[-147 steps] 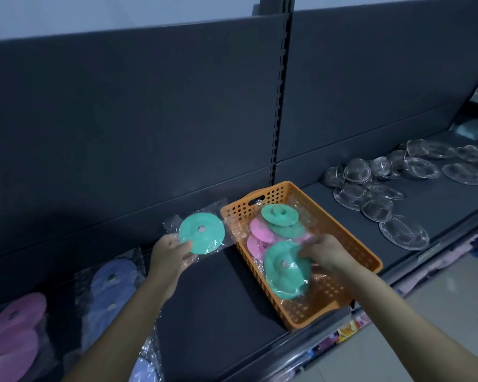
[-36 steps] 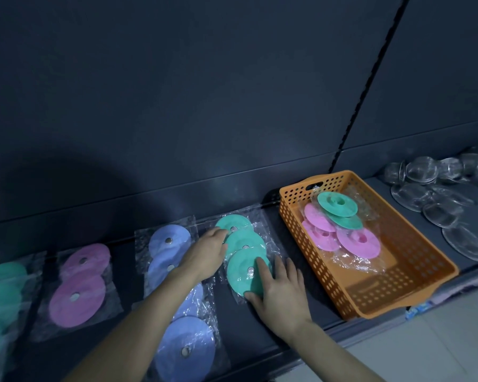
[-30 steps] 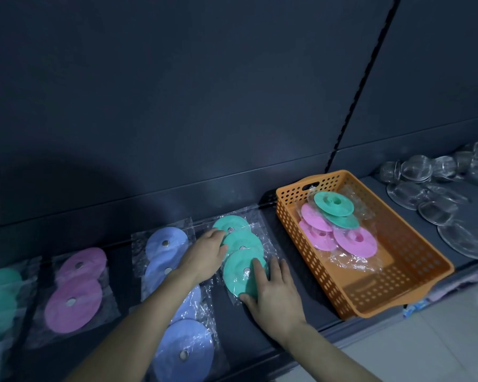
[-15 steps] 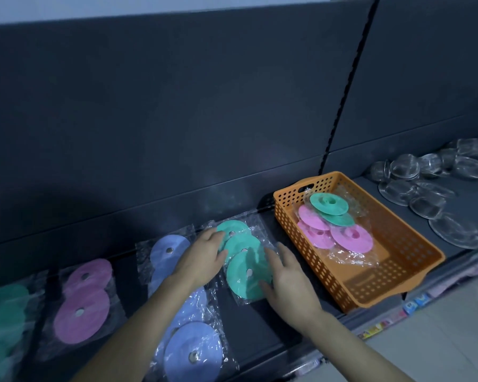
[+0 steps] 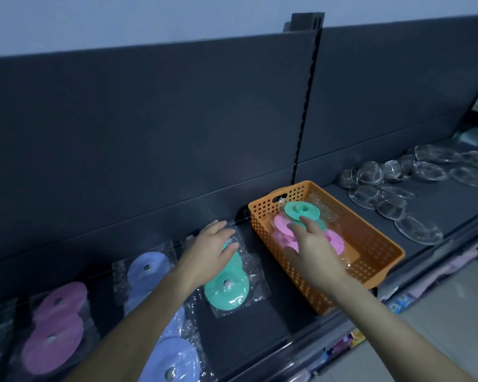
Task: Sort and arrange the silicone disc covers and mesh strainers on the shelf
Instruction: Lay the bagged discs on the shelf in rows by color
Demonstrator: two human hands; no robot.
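My left hand [image 5: 210,250] lies flat on glossy round green discs [image 5: 227,285]; my right hand [image 5: 313,253] spreads open over the perforated orange basket [image 5: 263,216].

I can read no text from here; the coloured tags [image 5: 356,335] just below the basket [image 5: 271,238] are too blurred for me to make out.

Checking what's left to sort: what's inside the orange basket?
Orange basket holds bagged green disc covers atop pink disc covers. The right hand blocks part of the pile; count and lower layers hidden.
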